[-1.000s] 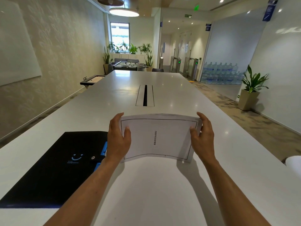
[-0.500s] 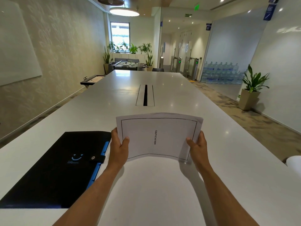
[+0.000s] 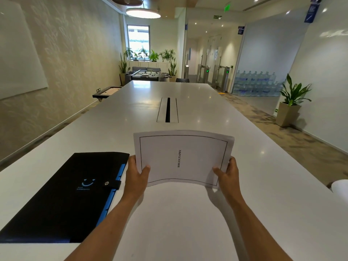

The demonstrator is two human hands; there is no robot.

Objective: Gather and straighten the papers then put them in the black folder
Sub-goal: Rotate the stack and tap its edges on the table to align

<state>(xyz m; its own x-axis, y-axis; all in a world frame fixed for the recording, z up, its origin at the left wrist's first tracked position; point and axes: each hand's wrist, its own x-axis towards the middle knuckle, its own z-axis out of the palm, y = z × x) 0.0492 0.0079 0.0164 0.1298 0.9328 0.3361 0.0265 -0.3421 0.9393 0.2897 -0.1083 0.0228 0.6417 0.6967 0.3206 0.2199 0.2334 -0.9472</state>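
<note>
Nearest the viewer, along the front edge of the white bench [image 3: 188, 223], two bare forearms reach forward from the bottom of the view. Toward the front left corner lies the black folder [image 3: 62, 193], flat and closed, its tab fastened by a metal snap [image 3: 106, 183]; a blue smile mark is printed on the cover and blue inner edges show along its right side. Just right of the folder, the left hand [image 3: 136, 176] grips the lower left corner of the papers [image 3: 183, 157], thumb on the front face and the other fingers hidden behind. The right hand [image 3: 227, 175] grips the lower right corner in the same way. Held between both hands, the papers stand raised above the bench midline, bowed slightly, the top sheet facing the viewer; it carries a thin black border and the word BIBLIOGRAPHY printed sideways at centre. Whether the lower edge touches the bench cannot be told. Beyond the papers, a cable slot [image 3: 167, 110] is set into the bench centre. At the right edge a white rounded object [image 3: 339, 186] is partly in view. Past the far end stand a foosball table [image 3: 148, 75], potted plants [image 3: 291, 102] and stacked water bottles [image 3: 256, 84].
</note>
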